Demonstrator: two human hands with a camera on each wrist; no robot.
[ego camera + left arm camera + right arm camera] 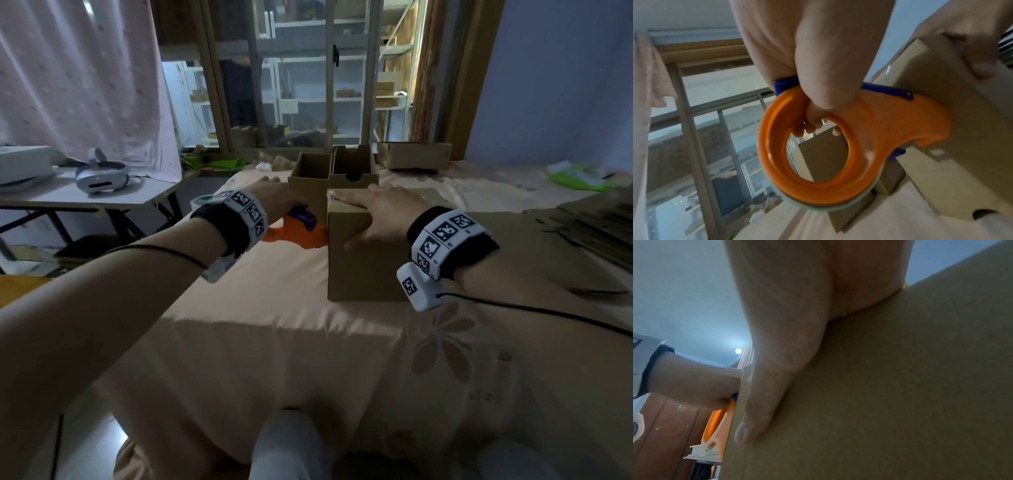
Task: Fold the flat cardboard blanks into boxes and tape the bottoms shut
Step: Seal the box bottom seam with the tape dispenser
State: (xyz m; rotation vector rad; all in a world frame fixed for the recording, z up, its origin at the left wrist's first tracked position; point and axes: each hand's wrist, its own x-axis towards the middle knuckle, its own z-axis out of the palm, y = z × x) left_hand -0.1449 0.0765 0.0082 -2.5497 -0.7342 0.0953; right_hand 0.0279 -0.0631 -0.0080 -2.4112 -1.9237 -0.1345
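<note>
A folded cardboard box (363,263) stands on the peach cloth at the centre of the head view. My right hand (373,212) lies flat on its top with fingers straight, and its thumb (764,402) presses on the near face. My left hand (277,197) grips an orange tape dispenser (298,234) whose nose touches the box's left side. In the left wrist view the fingers (812,123) curl through the dispenser's ring (838,146), against the box (962,138). Clear tape glints on the box's upper left edge.
Two open-topped boxes (310,174) (352,168) stand just behind the box. A flatter box (414,154) sits at the back, and flat blanks (596,226) are stacked on the right. A side table at left carries a white headset (101,178).
</note>
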